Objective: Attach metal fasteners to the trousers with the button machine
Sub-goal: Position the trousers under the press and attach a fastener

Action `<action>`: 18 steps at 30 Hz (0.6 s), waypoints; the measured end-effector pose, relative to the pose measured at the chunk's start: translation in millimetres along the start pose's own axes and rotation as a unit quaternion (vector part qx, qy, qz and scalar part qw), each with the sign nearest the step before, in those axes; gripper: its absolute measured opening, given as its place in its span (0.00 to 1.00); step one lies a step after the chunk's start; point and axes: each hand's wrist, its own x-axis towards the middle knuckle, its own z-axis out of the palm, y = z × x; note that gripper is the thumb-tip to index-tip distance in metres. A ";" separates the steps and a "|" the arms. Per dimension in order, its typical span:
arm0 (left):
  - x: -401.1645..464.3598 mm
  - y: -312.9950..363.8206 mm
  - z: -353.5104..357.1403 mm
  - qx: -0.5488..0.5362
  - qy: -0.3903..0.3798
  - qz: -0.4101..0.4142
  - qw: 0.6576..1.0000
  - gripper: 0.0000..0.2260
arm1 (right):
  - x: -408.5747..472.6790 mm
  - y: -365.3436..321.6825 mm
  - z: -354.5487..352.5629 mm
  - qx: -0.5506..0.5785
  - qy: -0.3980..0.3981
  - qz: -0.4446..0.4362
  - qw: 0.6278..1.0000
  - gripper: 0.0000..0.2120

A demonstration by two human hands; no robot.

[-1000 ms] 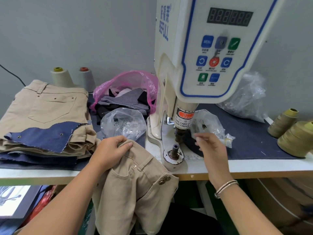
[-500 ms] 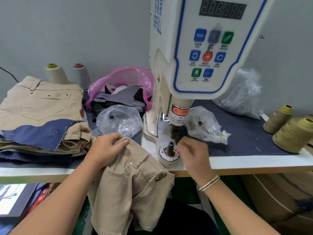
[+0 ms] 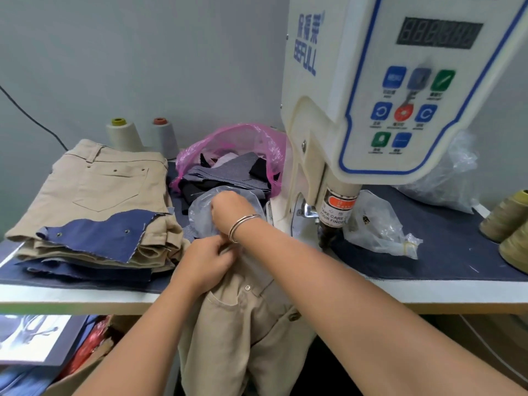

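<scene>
Your left hand (image 3: 207,262) gripped the trousers (image 3: 245,324); your right hand (image 3: 228,208), fingers hidden, reached into the clear bag (image 3: 201,212); better to take one fastener only.

Machine (image 3: 371,110) stands on the table (image 3: 428,292), right of centre. Left of it: bag of scraps (image 3: 237,167); a clear bag (image 3: 203,215) in front of that, right hand (image 3: 228,210) in it. Far left: trouser stack (image 3: 94,201), two cones (image 3: 143,135) behind it at the wall. Trousers (image 3: 245,324) hang over the front edge at centre, left hand (image 3: 205,264) on their top. Right of the machine: small bag (image 3: 380,224), bigger bag (image 3: 445,178) behind, two spools (image 3: 508,224) at far right.
</scene>
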 end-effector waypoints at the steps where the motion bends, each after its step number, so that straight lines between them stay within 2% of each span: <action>1: 0.2 -0.4 0.1 0.000 0.003 0.002 1.000 0.11 | 7.3 -0.4 2.8 -0.023 -0.011 0.011 1.000 0.11; 5: 1.7 0.3 -0.5 -0.010 0.000 0.007 1.000 0.10 | 22.2 -2.2 16.7 -0.090 -0.014 0.022 0.996 0.11; 8: 2.4 0.2 -0.6 -0.007 -0.005 0.004 1.000 0.11 | 23.6 -2.7 21.9 -0.115 0.020 -0.012 0.993 0.12; 11: 2.6 -0.9 0.2 -0.002 -0.003 0.009 1.000 0.12 | 23.0 -1.3 20.5 -0.129 0.021 -0.033 0.991 0.11; 15: 2.3 -1.8 0.3 -0.012 0.000 0.017 1.000 0.13 | 17.5 2.3 18.9 -0.102 0.035 -0.031 0.994 0.11; 18: 2.9 -3.4 -0.2 -0.017 -0.002 0.010 1.000 0.12 | -2.0 4.6 9.2 0.002 0.086 -0.008 0.996 0.10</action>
